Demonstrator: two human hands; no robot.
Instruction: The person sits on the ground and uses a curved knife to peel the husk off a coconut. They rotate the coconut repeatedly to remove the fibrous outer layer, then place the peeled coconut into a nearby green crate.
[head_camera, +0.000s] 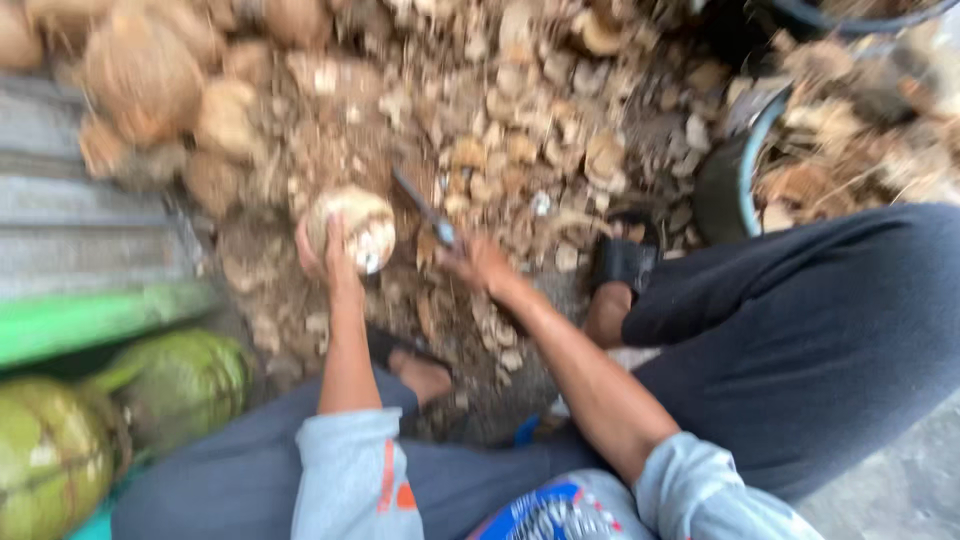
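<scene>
Ground at frame centre is littered with husk scraps (520, 130); green coconuts (110, 420) lie lower left. Left hand (325, 255) clasps a peeled coconut (352, 226); right hand (480, 265) is closed on a knife (425, 210).

blade (423, 208) blurred, green coconuts (60, 445) (edge-cut)

Both my arms reach forward and down, sleeves pushed up to the elbows. My left hand (325, 250) is cupped, fingers curled in a hold. My right hand (478, 262) is closed in a firm grip, wrist angled inward.
</scene>
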